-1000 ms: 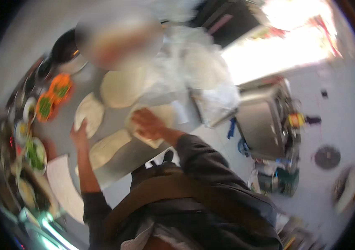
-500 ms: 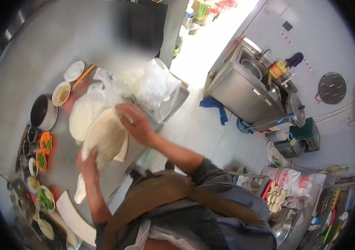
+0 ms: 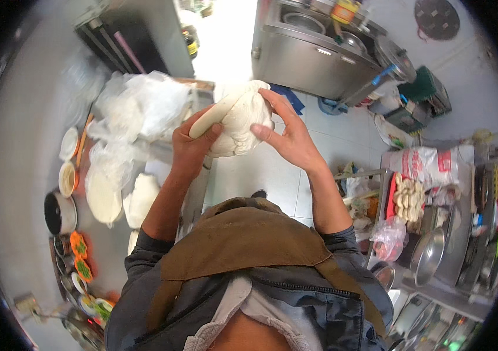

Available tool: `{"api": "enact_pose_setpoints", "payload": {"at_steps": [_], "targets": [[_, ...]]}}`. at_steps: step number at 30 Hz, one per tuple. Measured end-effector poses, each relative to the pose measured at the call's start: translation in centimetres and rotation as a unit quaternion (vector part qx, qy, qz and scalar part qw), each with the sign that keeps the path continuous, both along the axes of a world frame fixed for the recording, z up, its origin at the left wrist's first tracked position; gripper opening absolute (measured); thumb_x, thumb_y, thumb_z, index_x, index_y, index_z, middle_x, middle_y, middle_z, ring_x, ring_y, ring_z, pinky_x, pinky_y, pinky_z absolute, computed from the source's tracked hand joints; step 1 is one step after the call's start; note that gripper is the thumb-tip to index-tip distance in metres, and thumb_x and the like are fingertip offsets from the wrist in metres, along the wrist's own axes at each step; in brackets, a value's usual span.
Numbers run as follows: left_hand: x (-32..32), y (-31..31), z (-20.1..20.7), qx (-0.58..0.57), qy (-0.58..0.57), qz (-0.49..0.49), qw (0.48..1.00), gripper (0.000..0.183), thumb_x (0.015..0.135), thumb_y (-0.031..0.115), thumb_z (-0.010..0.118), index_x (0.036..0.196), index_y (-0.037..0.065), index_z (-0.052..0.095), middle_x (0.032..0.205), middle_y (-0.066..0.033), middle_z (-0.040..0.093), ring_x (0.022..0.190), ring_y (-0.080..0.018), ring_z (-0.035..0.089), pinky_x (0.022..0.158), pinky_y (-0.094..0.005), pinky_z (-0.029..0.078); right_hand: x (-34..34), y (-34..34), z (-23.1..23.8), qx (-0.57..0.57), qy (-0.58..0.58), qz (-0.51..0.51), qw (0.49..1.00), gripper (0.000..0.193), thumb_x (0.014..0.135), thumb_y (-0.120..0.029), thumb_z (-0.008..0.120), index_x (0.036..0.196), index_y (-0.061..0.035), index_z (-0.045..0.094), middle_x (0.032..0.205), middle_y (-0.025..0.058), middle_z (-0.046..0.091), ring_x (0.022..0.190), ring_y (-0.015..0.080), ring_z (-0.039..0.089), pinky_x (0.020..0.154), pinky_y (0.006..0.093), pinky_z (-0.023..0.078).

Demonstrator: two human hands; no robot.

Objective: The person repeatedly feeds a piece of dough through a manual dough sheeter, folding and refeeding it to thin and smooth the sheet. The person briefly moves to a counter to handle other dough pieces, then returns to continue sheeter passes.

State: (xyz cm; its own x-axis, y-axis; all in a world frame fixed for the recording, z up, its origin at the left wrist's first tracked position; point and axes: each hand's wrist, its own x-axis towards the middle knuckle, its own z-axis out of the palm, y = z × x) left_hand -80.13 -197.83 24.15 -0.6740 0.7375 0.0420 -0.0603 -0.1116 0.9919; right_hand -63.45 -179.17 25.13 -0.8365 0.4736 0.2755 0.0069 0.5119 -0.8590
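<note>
A large, soft lump of white dough is held up in front of me between both hands, over the floor just past the table's edge. My left hand grips its left side, thumb on the near face and fingers around a thick folded edge. On the right side, my right hand is closed on it, thumb pressed to the surface and fingers toward the far rim. To the left, another dough piece lies on the metal table under thin plastic. A smaller dough slab sits beside it, near my left forearm.
Clear plastic bags cover the table's far end. Along its left are white bowls, a dark-inside pot and orange dishes with greens. Ahead stands a steel sink unit. At right, a rack holds pale dough pieces.
Both hands have carried the dough from above the table rightward and away from me. It was a stretched, hanging sheet; now it is gathered into a folded lump. My view has turned right.
</note>
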Motion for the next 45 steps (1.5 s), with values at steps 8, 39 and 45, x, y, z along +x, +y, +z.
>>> {"api": "enact_pose_setpoints", "payload": {"at_steps": [8,39,45], "targets": [[3.8,16.4,-1.7,-0.004,-0.119,-0.088,0.989,0.046,0.105,0.03,0.073,0.136,-0.005,0.066,0.123,-0.0129,0.074,0.105,-0.0193,0.073,0.091,-0.0345,0.062,6.4,9.8,-1.6,0.03,-0.067,-0.23,0.97,0.084,0.069,-0.027,0.1,0.139,-0.0011,0.06,0.122,0.012,0.059,0.117,0.0274,0.059,0.101,0.04,0.051],[13.9,79.3,-2.2,-0.107,-0.171,-0.452,0.869,0.046,0.106,0.033,0.072,0.126,-0.008,0.069,0.112,-0.0137,0.076,0.097,-0.0175,0.073,0.085,-0.0318,0.059,20.5,51.9,-4.8,0.302,-0.212,-0.436,0.821,0.043,0.081,-0.008,0.083,0.121,-0.0082,0.067,0.118,0.0117,0.067,0.112,0.0357,0.062,0.093,0.0468,0.054],[23.4,88.3,-0.6,-0.11,-0.153,-0.5,0.845,0.048,0.107,0.033,0.07,0.131,-0.009,0.067,0.119,-0.0153,0.075,0.103,-0.0205,0.074,0.09,-0.0341,0.061,28.5,60.5,-3.9,0.352,-0.116,-0.518,0.771,0.051,0.074,-0.004,0.081,0.123,-0.0095,0.069,0.124,0.0137,0.067,0.114,0.0384,0.063,0.095,0.0496,0.053]]}}
